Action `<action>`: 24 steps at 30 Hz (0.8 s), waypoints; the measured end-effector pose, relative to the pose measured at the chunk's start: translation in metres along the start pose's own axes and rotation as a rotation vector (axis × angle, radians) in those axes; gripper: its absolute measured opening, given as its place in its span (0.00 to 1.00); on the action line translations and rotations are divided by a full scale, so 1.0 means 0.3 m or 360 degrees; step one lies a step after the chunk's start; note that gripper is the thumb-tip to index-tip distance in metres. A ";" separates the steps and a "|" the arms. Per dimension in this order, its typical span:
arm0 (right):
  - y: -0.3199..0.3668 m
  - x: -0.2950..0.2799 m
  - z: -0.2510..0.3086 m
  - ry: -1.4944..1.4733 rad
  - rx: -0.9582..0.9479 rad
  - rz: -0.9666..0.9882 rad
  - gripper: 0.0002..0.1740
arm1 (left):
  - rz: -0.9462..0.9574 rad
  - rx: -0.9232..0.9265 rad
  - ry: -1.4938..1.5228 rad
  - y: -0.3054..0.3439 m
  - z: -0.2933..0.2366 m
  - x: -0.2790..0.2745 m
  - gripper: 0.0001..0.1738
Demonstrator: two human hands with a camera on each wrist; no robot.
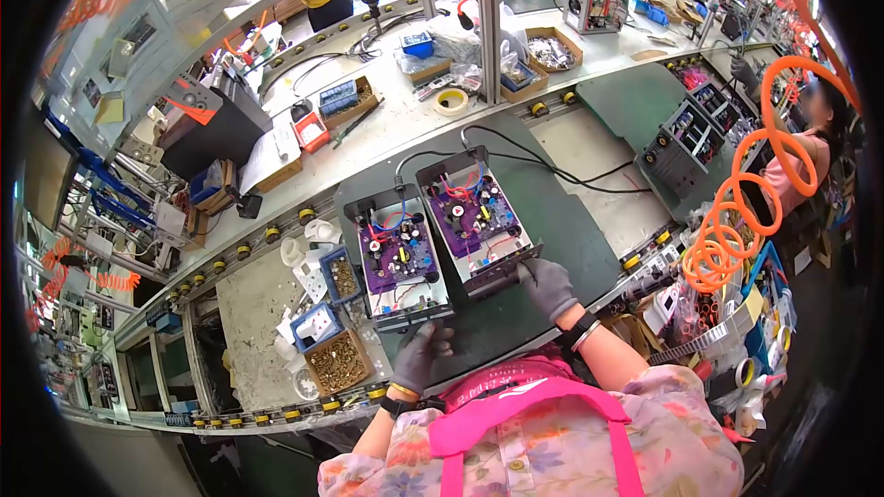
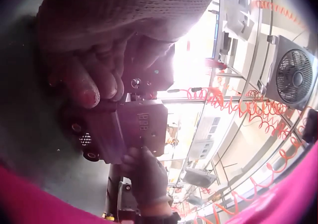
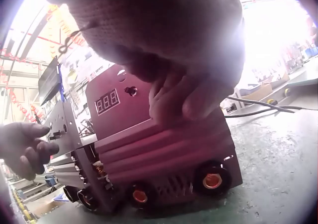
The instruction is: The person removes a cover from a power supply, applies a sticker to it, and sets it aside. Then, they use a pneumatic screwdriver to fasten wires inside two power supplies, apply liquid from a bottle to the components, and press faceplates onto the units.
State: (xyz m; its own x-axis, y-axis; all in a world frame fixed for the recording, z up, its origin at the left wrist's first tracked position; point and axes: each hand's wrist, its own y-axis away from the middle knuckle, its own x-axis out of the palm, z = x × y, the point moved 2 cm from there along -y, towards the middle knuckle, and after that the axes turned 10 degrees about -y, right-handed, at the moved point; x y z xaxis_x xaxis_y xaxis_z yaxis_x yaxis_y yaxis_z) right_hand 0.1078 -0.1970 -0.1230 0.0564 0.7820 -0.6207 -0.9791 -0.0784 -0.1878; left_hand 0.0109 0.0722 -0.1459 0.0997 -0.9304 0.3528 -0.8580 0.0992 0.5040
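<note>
Two open-topped welding machines stand side by side, with purple circuit boards and wires showing inside. The right welding machine [image 1: 479, 212] has its cable running off to the right. At its front panel's right side my gloved right hand [image 1: 550, 290] grips with bent fingers; the panel [image 3: 117, 119] bears a digital display, a small shaft and two round sockets below. My gloved left hand [image 1: 422, 356] is close in front of the left welding machine [image 1: 399, 258], near its front panel [image 3: 64, 129]. Its fingers [image 3: 37, 152] are loosely bent, and nothing shows between them.
A green mat [image 1: 580, 248] lies beneath both machines. Left of them are blue bins [image 1: 343, 274] and a cardboard box of small brass-coloured parts [image 1: 339, 364]. Another machine [image 1: 677, 152] stands at the right. An orange coiled hose [image 1: 737, 198] hangs near a second person [image 1: 799, 161].
</note>
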 end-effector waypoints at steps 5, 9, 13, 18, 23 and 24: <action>-0.012 -0.007 0.011 0.0301 -0.0091 -0.0026 0.13 | 0.0022 -0.0054 0.0149 -0.044 0.016 0.005 0.18; -0.026 -0.027 0.055 0.0645 -0.0376 -0.0100 0.10 | 0.0086 -0.0121 0.0351 -0.062 0.018 0.021 0.16; -0.017 -0.031 0.072 0.0660 -0.0428 -0.0207 0.09 | 0.0165 -0.0186 0.0464 -0.071 0.019 0.034 0.13; -0.010 -0.030 0.068 0.0714 -0.0455 -0.0192 0.11 | 0.0167 -0.0230 0.0532 -0.064 0.001 0.067 0.09; -0.006 -0.056 0.117 0.0658 -0.0151 0.0025 0.15 | 0.0226 -0.0232 0.0559 -0.060 -0.012 0.074 0.09; -0.002 -0.061 0.131 0.0567 -0.0104 0.0085 0.15 | 0.0235 -0.0237 0.0551 -0.058 -0.014 0.076 0.09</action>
State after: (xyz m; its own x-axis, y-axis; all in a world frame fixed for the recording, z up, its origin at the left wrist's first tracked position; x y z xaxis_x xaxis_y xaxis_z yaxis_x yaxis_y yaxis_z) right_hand 0.0998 -0.1869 -0.0816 0.0813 0.5122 -0.8550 -0.9686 -0.1616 -0.1889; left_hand 0.0302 0.0507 -0.1434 0.1667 -0.7311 0.6616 -0.7958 0.2965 0.5281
